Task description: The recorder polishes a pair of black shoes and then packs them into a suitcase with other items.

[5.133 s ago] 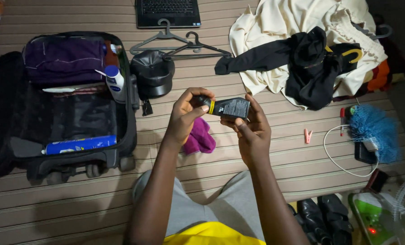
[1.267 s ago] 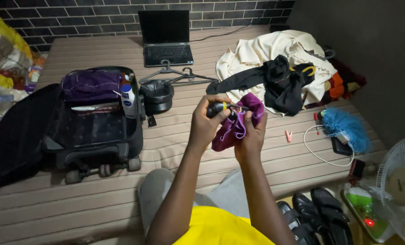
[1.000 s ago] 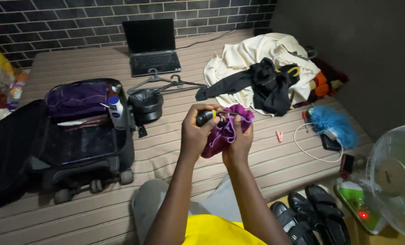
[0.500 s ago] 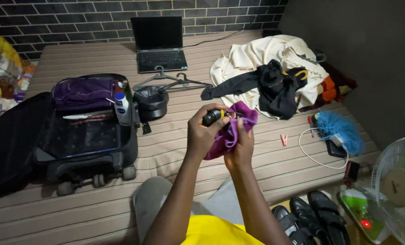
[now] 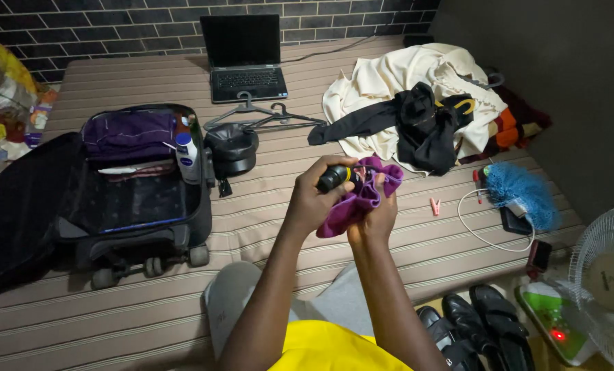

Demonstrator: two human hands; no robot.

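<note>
Head view shows the left hand (image 5: 314, 203) gripping a small black bottle (image 5: 340, 177) above the striped mattress (image 5: 252, 220) while the right hand (image 5: 374, 209) presses a purple cloth (image 5: 362, 196) around it, so a loose grip could perhaps let the bottle slip

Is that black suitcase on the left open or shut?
Open. The suitcase has its lid flung flat to the left, and folded purple clothes and a white bottle show inside.
</note>
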